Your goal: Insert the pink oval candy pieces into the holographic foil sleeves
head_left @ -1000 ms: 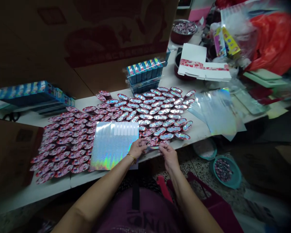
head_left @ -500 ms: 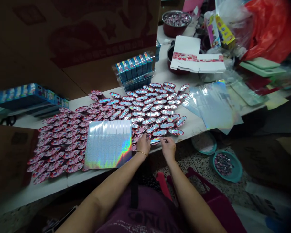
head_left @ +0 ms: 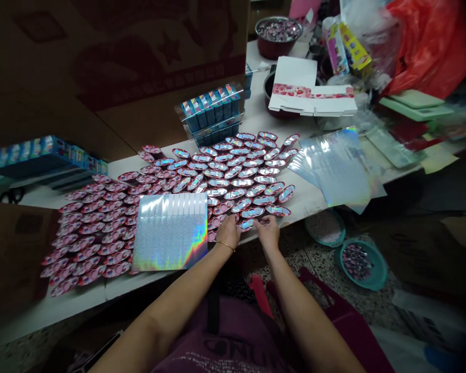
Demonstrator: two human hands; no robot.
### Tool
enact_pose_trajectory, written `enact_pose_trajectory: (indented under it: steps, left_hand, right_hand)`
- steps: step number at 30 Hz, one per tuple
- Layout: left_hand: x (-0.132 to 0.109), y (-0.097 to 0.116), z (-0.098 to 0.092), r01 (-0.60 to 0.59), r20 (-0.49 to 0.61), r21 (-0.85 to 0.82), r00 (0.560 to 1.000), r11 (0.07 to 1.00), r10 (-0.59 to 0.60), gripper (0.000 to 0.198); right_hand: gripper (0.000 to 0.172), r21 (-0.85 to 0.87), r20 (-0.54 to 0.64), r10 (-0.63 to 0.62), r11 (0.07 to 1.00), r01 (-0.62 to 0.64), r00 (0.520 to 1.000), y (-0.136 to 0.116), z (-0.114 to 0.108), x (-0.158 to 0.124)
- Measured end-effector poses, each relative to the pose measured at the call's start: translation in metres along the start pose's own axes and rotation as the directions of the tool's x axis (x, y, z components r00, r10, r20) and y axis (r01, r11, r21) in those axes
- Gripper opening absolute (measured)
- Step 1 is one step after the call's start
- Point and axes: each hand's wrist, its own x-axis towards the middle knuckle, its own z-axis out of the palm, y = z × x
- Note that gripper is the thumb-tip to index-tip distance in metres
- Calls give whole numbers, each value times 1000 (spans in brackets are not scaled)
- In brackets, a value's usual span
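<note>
Both hands are at one oval red-rimmed container point(head_left: 247, 225) at the table's front edge, with a shiny sticker on its top. My left hand point(head_left: 228, 231), wearing a thin bracelet, is closed at the container's left end. At the right end my right hand point(head_left: 268, 231) has its thumb and fingers pinched together; its fingertips are too small to see well. To the left lies a silvery sheet of stickers point(head_left: 171, 233) on top of other containers. Many matching containers stand behind, with shiny tops point(head_left: 242, 183); those at far left show plain pink tops point(head_left: 87, 252).
Cardboard boxes point(head_left: 159, 67) rise behind the table. Blue packs point(head_left: 209, 111) stand against them. More clear sheets point(head_left: 336, 168) lie at right, near a flattened white carton point(head_left: 295, 72) and a bowl of small pieces point(head_left: 278, 45). Turquoise basins point(head_left: 378, 274) are on the floor.
The rainbow-glinting strip between my fingers now looks flat on the container's top. My hands have barely moved; the whole view has shifted slightly.
</note>
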Motion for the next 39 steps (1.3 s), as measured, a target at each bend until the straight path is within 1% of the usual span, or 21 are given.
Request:
enact_pose_trajectory:
  steps: [3, 6, 8, 10, 11, 13, 15, 17, 18, 19, 20, 22, 24, 25, 26, 28, 30, 33, 35, 36, 39]
  left_hand:
    - [-6, -13, -10, -56, -75, -114, 996, 992, 47, 30]
    - [-11, -52, -41, -100, -220, -199, 974, 975, 54, 31]
    - [-12, -92, -69, -86, -366, -158, 930, 984, 22, 29]
    - [-13, -137, -96, -48, -493, -28, 870, 998, 28, 31]
    - [-15, -159, -108, -13, -515, 36, 857, 999, 30, 32]
    - [-20, -197, -125, 72, -522, 135, 853, 988, 9, 35]
    - [-26, -223, -134, 154, -506, 187, 862, 970, -39, 40]
    - [-31, -240, -136, 209, -488, 206, 869, 956, -85, 45]
    - [-32, -245, -135, 222, -476, 209, 874, 952, -99, 47]
    - [-33, -250, -134, 226, -462, 211, 880, 951, -107, 48]
    - [-34, -253, -132, 227, -448, 213, 887, 950, -112, 49]
    - [-35, -257, -128, 228, -424, 213, 898, 950, -121, 50]
    - [-35, -258, -123, 243, -412, 206, 900, 948, -141, 50]
    - [-36, -258, -122, 253, -408, 204, 900, 946, -153, 50]
    - [-36, -258, -120, 264, -407, 204, 899, 943, -164, 50]
    - [-36, -258, -119, 273, -399, 211, 901, 938, -172, 48]
    - [-36, -258, -118, 267, -390, 220, 906, 938, -166, 48]
    - [-35, -260, -117, 268, -396, 221, 903, 938, -165, 48]
    - [-35, -261, -117, 274, -402, 223, 900, 936, -168, 48]
    - [-35, -262, -117, 273, -400, 224, 901, 935, -168, 48]
    - [-34, -261, -122, 270, -385, 230, 908, 935, -167, 49]
  right_hand:
    - [31, 144, 47, 67, 987, -73, 997, 11, 9, 4]
    - [37, 169, 68, 114, 978, -124, 991, 12, 9, 3]
    - [36, 59, 7, 37, 998, -37, 999, 2, 3, -2]
    - [33, -100, -47, -168, 982, 162, 985, -18, 1, -12]
    - [30, -146, -23, -287, 949, 281, 958, -31, 4, -19]
    - [23, -120, 112, -486, 859, 497, 867, -63, 24, -33]
    - [23, -27, 277, -620, 758, 651, 734, -100, 60, -48]
    - [24, 2, 401, -690, 659, 752, 603, -137, 108, -60]
    - [25, -18, 452, -700, 613, 790, 553, -155, 132, -65]
    - [27, -55, 497, -695, 572, 818, 520, -170, 156, -69]
    - [30, -105, 532, -680, 539, 836, 505, -182, 177, -71]
    - [31, -224, 581, -626, 490, 842, 519, -197, 211, -72]
    - [28, -333, 608, -572, 446, 831, 550, -200, 231, -71]
    - [27, -361, 625, -559, 411, 837, 545, -197, 236, -70]
    - [28, -371, 643, -560, 370, 852, 523, -194, 238, -69]
    - [31, -349, 674, -585, 287, 892, 452, -186, 238, -69]
    - [30, -317, 698, -597, 239, 918, 396, -180, 236, -69]
    - [22, -289, 729, -571, 243, 926, 377, -179, 232, -71]
    - [19, -250, 717, -585, 292, 923, 379, -183, 226, -76]
    - [19, -218, 693, -607, 338, 915, 390, -186, 220, -78]
    - [17, -47, 599, -649, 557, 830, 469, -193, 189, -86]
